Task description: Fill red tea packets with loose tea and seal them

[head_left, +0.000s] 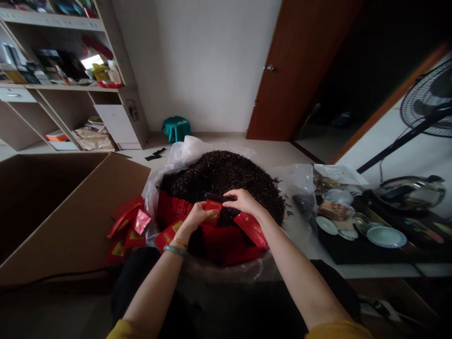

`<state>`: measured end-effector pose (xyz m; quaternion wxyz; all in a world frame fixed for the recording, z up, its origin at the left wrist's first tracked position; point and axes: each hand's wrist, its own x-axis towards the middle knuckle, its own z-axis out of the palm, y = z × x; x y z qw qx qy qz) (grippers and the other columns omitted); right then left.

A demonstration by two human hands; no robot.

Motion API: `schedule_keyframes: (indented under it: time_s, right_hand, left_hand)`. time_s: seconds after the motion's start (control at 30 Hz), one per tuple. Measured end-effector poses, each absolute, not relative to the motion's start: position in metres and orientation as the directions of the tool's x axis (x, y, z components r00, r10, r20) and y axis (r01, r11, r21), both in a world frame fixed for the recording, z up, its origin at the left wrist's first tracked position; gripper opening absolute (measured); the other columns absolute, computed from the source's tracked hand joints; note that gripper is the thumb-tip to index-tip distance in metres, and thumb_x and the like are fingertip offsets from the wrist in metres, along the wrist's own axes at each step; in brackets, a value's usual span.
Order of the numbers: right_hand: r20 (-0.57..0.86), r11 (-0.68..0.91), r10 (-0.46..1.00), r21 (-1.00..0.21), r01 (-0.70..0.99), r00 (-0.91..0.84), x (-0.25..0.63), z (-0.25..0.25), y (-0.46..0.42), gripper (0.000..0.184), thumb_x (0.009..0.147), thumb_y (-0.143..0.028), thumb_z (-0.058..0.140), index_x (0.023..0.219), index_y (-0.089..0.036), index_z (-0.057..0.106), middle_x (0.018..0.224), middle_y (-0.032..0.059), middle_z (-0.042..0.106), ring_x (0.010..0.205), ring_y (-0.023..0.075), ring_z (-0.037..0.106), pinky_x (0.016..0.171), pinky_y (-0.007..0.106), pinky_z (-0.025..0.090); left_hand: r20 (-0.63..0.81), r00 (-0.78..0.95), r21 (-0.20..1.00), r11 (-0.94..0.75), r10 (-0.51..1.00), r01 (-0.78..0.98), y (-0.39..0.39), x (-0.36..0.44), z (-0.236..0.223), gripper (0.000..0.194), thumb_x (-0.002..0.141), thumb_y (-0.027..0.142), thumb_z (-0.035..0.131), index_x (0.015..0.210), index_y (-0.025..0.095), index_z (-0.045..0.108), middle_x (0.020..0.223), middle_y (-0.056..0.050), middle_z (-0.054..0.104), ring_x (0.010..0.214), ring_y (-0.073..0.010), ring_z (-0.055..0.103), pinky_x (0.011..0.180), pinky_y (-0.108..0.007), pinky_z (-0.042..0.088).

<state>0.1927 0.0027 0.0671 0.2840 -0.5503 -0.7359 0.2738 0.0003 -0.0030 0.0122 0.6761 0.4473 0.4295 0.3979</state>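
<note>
My left hand (198, 215), with a green bangle on its wrist, grips a small red packet (213, 217) upright between thumb and fingers. At the packet's top edge, my right hand (243, 201) pinches a small black bar-like tool (214, 197); its exact kind is unclear. Both hands are over a heap of dark dried tea leaves (229, 169) in a wide container lined with clear plastic (187, 150). A row of red packets (173, 207) stands at the heap's left side. More red packets (226, 242) lie below my hands, and one (250, 228) sits under my right wrist.
An open cardboard box (88, 212) stands at left, with several filled red packets (129, 221) beside it. On the right, a black tray (339, 252) holds dishes (386, 236) and a glass-lidded pot (409, 193). A fan (429, 101) stands beyond. Behind is a green-covered stool (176, 128).
</note>
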Motion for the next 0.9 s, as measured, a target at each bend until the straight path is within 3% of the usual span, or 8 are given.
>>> schedule_keyframes:
  time_s: [0.9]
  right_hand:
    - [0.12, 0.252, 0.964, -0.701, 0.668, -0.238, 0.1948, 0.0687, 0.0006, 0.03, 0.067, -0.026, 0.075, 0.097, -0.022, 0.071, 0.098, 0.0031, 0.073, 0.092, 0.021, 0.067, 0.085, 0.033, 0.05]
  left_hand:
    - [-0.229, 0.314, 0.944, 0.289, 0.921, -0.16, -0.0024, -0.0009, 0.0131, 0.052, 0.045, 0.036, 0.087, 0.085, 0.009, 0.069, 0.068, -0.005, 0.071, 0.06, -0.0177, 0.066, 0.061, -0.029, 0.052]
